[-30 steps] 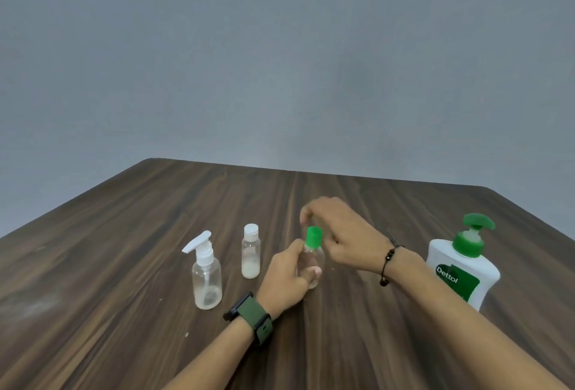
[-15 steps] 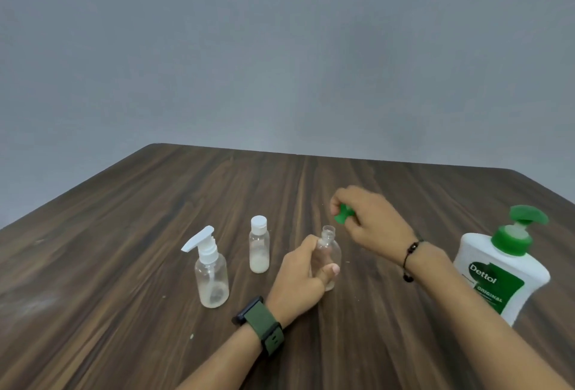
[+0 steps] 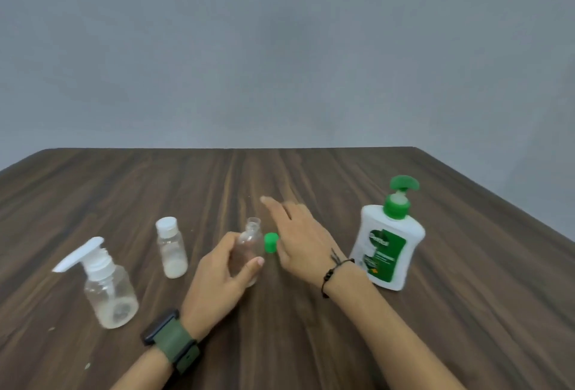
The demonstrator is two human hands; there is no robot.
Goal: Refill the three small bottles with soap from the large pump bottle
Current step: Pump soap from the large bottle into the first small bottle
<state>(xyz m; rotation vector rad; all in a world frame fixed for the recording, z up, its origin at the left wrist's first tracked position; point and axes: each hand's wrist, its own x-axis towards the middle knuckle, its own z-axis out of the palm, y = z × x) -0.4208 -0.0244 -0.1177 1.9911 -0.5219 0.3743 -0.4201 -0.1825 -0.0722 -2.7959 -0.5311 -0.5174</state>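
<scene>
While its green cap sits just beside it, touching the right hand, whose fingers stretch forward with nothing plainly gripped, the uncapped clear bottle stands upright mid-table in the curled fingers of the left hand. Left of it stand a white-capped small bottle and a small pump bottle; the large pump bottle stands to the right on the wooden table.
</scene>
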